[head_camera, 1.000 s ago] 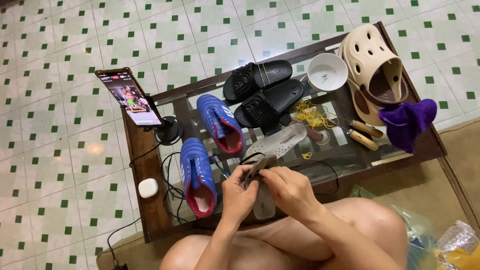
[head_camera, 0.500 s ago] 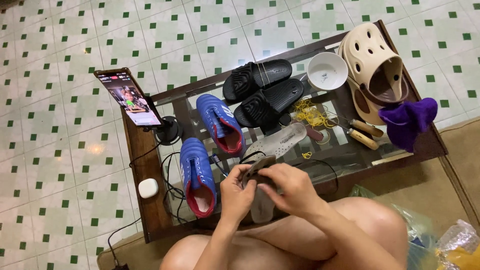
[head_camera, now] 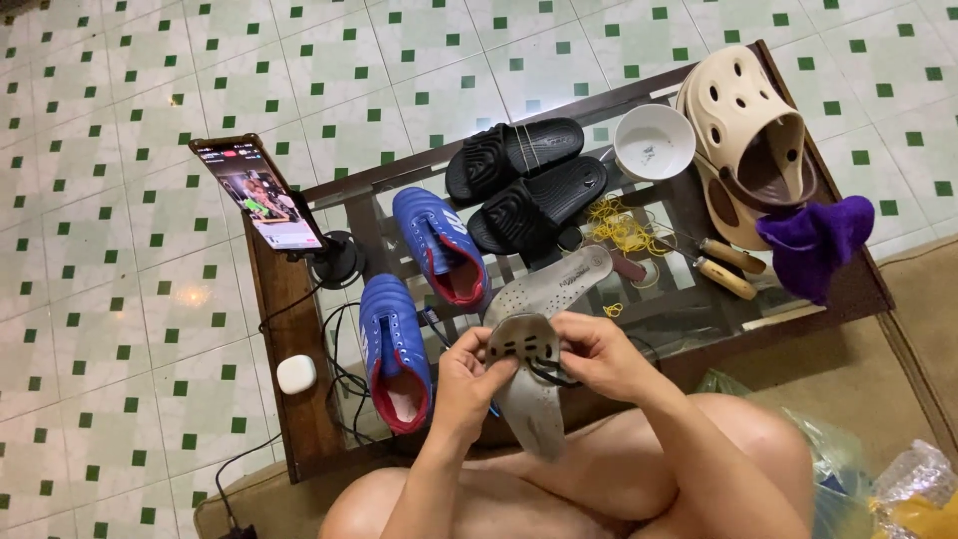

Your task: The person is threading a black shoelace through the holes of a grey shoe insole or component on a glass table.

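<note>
We saw the white bowl (head_camera: 654, 142) on the glass table (head_camera: 858, 289). Our left hand (head_camera: 467, 384) and right hand (head_camera: 597, 351) gripped a grey, perforated insole (head_camera: 527, 384) over our lap.

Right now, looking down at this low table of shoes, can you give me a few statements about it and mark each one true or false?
1. Both hands, left hand and right hand, hold a grey insole. True.
2. The blue football boots are on the floor. False: they lie on the glass table.
3. The white bowl stands beside the beige clogs. True.
4. The purple cloth covers the phone. False: it lies by the clogs.
</note>
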